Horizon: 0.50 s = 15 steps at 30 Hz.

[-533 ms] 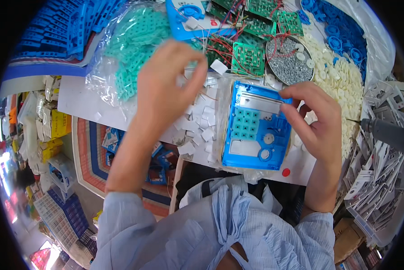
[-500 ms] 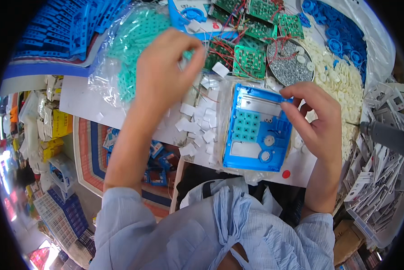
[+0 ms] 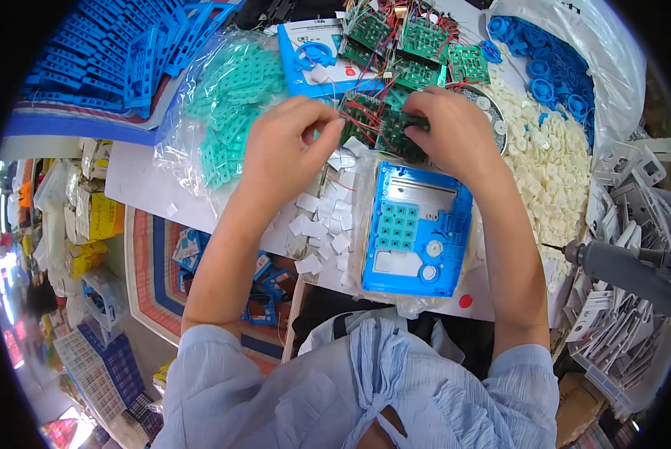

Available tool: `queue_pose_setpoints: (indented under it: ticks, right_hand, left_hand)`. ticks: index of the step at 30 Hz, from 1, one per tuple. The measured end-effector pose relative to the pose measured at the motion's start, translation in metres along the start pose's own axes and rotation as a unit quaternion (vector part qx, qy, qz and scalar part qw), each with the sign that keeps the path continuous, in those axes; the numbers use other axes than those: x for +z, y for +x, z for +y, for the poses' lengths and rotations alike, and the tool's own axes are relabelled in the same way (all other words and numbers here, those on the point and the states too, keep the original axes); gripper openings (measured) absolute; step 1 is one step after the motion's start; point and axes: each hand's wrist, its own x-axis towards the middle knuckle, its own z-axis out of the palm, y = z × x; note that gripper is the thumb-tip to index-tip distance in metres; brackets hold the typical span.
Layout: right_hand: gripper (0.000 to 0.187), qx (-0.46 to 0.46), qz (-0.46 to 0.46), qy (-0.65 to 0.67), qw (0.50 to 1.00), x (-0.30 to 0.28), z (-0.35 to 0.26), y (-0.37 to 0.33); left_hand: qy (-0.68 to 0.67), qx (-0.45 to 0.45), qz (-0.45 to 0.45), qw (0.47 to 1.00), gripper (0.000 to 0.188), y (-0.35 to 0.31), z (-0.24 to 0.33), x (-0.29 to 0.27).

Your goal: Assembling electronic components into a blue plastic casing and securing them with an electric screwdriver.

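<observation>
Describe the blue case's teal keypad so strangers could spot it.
At the near edge of the white table lies an open blue case. In its left half sits the teal keypad, its only teal part; similar teal pieces lie heaped in a clear bag.

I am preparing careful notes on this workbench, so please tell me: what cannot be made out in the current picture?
All in the head view:
Left hand: whether its fingertips touch the red wires is too small to tell.
Nearest circuit board: the right hand covers its edge, so the grip is unclear.
Round dish: partly covered by the right hand.
Blue frames, upper left: cut off by the picture's dark edge.
</observation>
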Motion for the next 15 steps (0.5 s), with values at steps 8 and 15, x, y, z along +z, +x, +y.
queue_pose_setpoints:
  ticks: [8, 15]
  right_hand:
    - [0.014, 0.032, 0.234, 0.459, 0.856, -0.051, 0.005, -0.015]
    - [0.012, 0.099, 0.114, 0.691, 0.706, -0.047, -0.007, -0.031]
  left_hand:
    - [-0.15, -0.05, 0.092, 0.983, 0.007, -0.034, 0.013, -0.006]
    - [-0.318, -0.054, 0.087, 0.943, 0.006, -0.028, 0.033, 0.014]
